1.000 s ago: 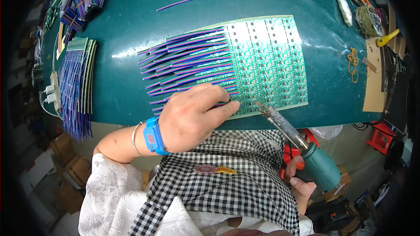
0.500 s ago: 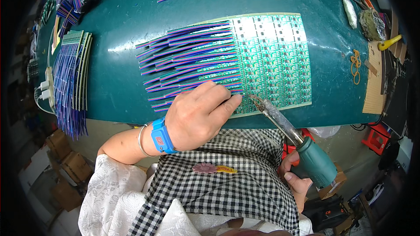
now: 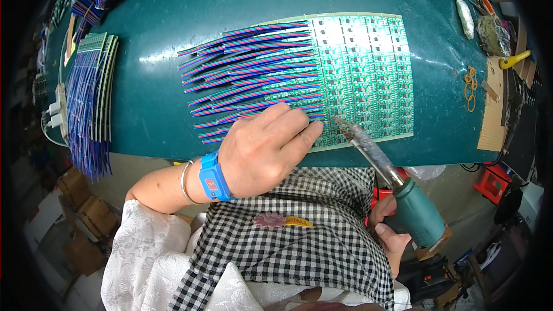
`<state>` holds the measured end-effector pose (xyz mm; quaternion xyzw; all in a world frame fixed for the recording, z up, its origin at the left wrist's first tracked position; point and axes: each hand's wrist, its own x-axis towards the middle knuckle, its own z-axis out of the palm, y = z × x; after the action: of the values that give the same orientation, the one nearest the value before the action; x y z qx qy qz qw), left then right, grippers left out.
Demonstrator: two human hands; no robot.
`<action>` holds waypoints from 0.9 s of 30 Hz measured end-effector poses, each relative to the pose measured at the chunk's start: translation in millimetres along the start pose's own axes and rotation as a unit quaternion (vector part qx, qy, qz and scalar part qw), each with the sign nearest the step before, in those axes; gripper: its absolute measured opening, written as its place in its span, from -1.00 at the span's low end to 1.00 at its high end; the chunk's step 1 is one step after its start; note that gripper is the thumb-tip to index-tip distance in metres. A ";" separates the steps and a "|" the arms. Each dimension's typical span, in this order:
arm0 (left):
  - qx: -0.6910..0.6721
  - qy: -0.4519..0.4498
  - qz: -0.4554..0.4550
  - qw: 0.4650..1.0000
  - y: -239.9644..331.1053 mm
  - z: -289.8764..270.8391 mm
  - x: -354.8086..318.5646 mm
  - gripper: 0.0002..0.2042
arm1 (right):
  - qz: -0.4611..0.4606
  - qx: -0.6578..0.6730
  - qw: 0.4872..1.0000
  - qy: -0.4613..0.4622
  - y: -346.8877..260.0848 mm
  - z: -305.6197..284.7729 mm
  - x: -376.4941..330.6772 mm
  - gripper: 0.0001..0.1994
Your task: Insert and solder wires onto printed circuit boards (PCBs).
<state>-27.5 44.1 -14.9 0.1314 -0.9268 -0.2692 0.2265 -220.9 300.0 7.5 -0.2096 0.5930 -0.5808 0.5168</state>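
— Green work mat (image 3: 150,109), wide and curved, carries everything?
— Yes. Beyond the holding fingers lies a green panel of small circuit boards (image 3: 368,75), with flat multicoloured ribbon wires (image 3: 247,75) fanned off its left edge, apparently so each end meets a pad.
— Left hand (image 3: 262,150)?
— Fingers curled down, pinning one wire at the panel's near edge.
— Right hand (image 3: 389,236)?
— Closed round a soldering iron with a teal handle (image 3: 374,152), tip just beside those fingertips.
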 end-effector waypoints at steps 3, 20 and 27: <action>0.006 -0.003 -0.001 1.000 0.4 -0.3 -0.6 -0.59 | 0.056 0.064 0.994 0.063 -12.7 7.6 -7.1 -0.66; -0.006 -0.015 -0.014 1.000 0.7 -3.2 0.9 -0.59 | -0.003 -0.055 0.998 0.015 13.9 -11.1 -8.6 -0.61; -0.032 0.004 -0.005 0.999 -3.3 -0.9 0.9 -0.61 | 0.005 -0.054 0.998 0.031 14.9 -10.6 -10.1 -0.61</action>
<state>-27.4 40.7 -15.7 0.1299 -0.9161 -0.2992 0.2332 -220.9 317.1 -4.5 -0.2157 0.6405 -0.5515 0.4889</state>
